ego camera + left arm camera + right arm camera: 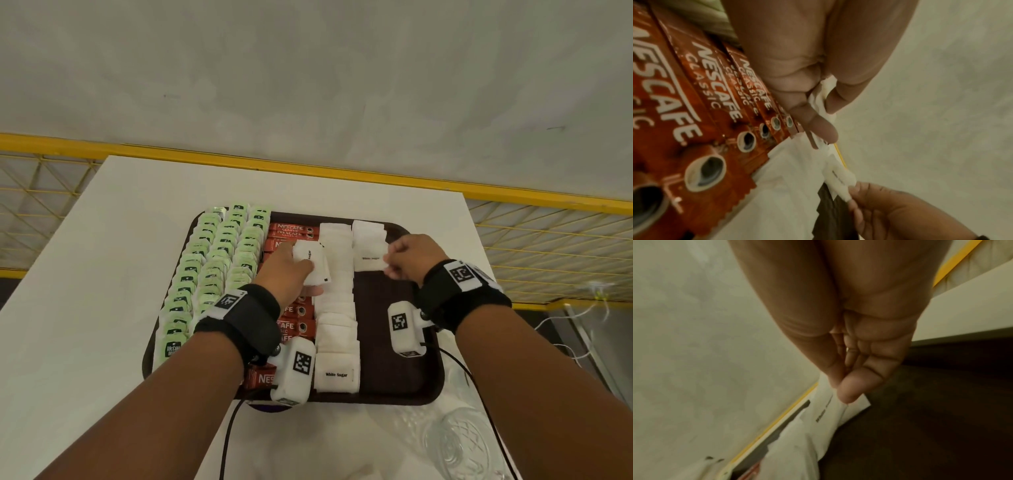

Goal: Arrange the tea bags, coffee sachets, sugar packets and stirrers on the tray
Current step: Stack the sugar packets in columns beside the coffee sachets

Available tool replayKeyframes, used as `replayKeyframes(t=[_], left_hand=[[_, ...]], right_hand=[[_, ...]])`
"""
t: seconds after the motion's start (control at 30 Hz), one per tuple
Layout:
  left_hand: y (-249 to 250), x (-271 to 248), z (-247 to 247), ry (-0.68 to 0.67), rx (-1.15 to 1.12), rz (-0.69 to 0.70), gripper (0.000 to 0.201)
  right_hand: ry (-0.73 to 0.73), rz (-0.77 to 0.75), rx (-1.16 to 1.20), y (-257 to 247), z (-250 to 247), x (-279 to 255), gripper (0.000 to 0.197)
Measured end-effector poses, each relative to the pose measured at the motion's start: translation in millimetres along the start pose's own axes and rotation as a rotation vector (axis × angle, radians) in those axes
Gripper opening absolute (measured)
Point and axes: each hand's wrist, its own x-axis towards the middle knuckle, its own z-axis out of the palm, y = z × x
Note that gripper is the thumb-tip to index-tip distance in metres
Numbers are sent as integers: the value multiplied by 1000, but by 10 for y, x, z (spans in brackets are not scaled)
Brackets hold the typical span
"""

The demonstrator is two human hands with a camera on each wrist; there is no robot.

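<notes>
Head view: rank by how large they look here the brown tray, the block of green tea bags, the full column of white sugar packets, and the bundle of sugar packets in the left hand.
1. brown tray
2. block of green tea bags
3. full column of white sugar packets
4. bundle of sugar packets gripped by the left hand; it is raised nearer the camera, yet looks clearly smallest.

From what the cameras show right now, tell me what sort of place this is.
Probably a staged hospitality setup in a plain indoor work space, not a real café. A brown tray of tea bags, coffee sachets and sugar packets sits on a bare white table, with a yellow mesh barrier before a blank wall.
</notes>
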Motion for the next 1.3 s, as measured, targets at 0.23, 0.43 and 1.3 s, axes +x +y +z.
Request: replayKeyframes(t=[0.23, 0.43, 1.3], left_hand=[[-20, -52, -38, -8, 207, 72, 34], [-3, -51, 47, -30, 393, 117, 48], [62, -142, 78, -91, 595, 197, 40]], right_hand=[[100, -13, -309, 118, 18, 119, 15], [-85, -322, -305, -199, 104, -188, 22], [-83, -248, -420, -75, -3, -265, 30]])
